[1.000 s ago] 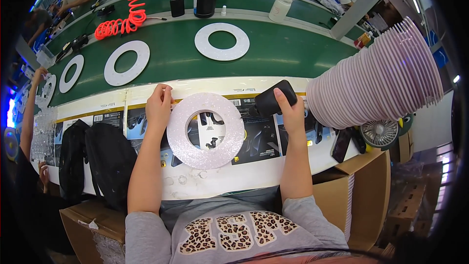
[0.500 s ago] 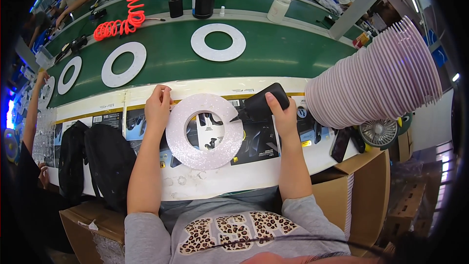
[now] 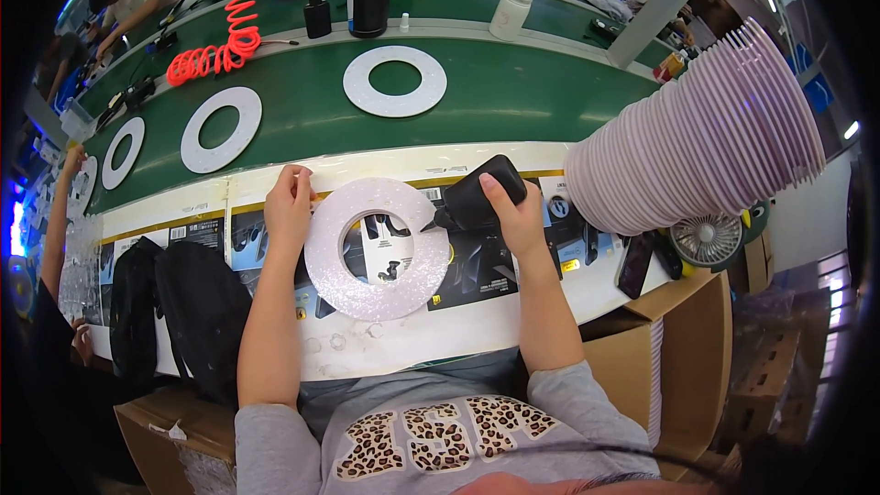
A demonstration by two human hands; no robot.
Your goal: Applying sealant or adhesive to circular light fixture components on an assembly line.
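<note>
A white, speckled flat ring (image 3: 335,266) lies before me on the covered worktable, with printed sheet showing through its hole. My right hand (image 3: 519,211) grips a black squeeze bottle (image 3: 477,197), tilted so that its thin nozzle points down and left. The nozzle's tip is at the ring's upper right face; whether it touches I cannot tell. Beside the ring's upper left edge is my left hand (image 3: 290,206), its fingers drawn together and bent. Anything between those fingers is hidden.
More white rings (image 3: 395,53) lie spaced along the green belt (image 3: 302,115). A tall leaning stack of rings (image 3: 678,142) stands at right, near a phone (image 3: 634,266) and a small fan (image 3: 706,240). Black bags (image 3: 197,312) lie at left; a co-worker's arm (image 3: 57,220) reaches in beyond.
The whole view has shifted slightly, carrying most things a little to the left. My right hand has brought the bottle's nozzle slightly further inward over the ring. My left hand stays beside the ring.
</note>
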